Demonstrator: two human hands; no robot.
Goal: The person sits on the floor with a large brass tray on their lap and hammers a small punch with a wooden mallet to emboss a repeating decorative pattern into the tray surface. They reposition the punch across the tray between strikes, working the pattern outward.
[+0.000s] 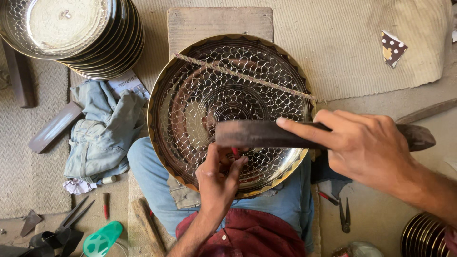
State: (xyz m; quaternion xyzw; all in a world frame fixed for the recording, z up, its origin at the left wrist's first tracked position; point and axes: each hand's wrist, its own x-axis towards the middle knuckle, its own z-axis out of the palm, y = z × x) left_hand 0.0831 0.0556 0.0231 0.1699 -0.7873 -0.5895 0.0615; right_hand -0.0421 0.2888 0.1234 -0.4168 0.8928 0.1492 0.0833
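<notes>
- The right hand (364, 147) is wrapped around a dark wooden mallet (266, 133), index finger stretched along its top; the mallet lies level above the lower half of the plate.
- The left hand (218, 178) pinches a thin red-handled punch (235, 152) upright, its tip on the plate just under the mallet's head.
- The engraved metal plate (190, 95) rests tilted on the person's lap, its far rim leaning on a wooden block (219, 21); its near rim lies over the jeans.
- A twisted cord (245, 76) crosses the plate's upper part from rim to rim.
- Left of the plate, crumpled denim cloth (102, 133) sits just beside the rim; a stack of plates (95, 43) stands beyond it.
- Right of the plate, bare floor leaves room around the mallet arm; small pliers (345, 216) lie near the knee.
</notes>
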